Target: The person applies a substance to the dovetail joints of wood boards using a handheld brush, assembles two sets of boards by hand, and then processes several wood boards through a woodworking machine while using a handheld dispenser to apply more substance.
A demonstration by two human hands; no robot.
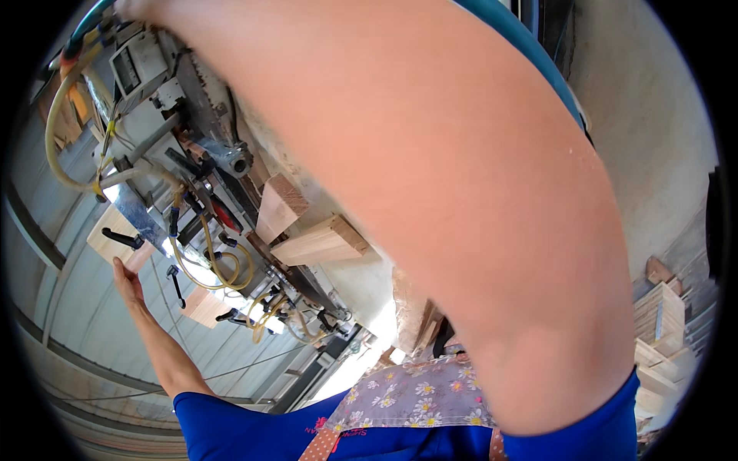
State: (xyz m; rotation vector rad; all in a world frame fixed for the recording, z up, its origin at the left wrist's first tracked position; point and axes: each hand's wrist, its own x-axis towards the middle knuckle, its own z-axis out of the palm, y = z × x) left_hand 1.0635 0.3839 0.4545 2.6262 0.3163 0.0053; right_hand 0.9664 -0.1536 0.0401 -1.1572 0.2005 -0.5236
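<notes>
My left hand (129, 286) is raised at the left, at the lower edge of a pale wooden board (127, 244). The thumb side lies against that board, and the other fingers are partly hidden. A black lever handle (123, 239) stands in front of the board. My right arm crosses the picture from the lower right to the top left, covering much of the middle. Only a small part of my right hand (137, 9) shows at the top left rim, beside a teal hose (91, 19); its fingers are cut off from view.
A machine (150, 138) with yellowish hoses, black lever handles and metal fittings fills the left side. Two wooden blocks, one a short beam (319, 244), lie beside it. Another wooden piece (204, 306) sits lower among the levers. Stacked timber (659, 323) stands at the far right.
</notes>
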